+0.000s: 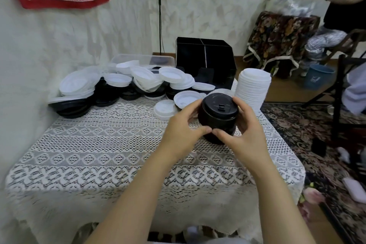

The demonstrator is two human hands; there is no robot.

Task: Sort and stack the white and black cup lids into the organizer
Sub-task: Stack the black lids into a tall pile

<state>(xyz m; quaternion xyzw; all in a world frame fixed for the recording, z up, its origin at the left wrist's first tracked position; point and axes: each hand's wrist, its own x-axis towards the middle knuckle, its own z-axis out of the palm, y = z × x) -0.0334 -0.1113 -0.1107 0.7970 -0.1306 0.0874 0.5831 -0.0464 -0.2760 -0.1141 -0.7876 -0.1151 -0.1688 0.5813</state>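
A stack of black lids (217, 117) stands on the lace-covered table (111, 156) near its right side. My left hand (184, 127) grips the stack's left side and my right hand (243, 127) grips its right side, thumbs meeting at the front. A tall stack of white lids (253, 87) stands just behind. Loose white lids (186, 98) and mixed black and white piles (111, 87) lie at the back left. The black organizer (206, 61) with divided compartments sits at the table's far edge.
A clear plastic bin (142, 60) stands behind the piles by the wall. To the right, on the patterned carpet, are a dark chair (340, 89), a blue bucket (318, 75) and a person (340, 2) at a covered table.
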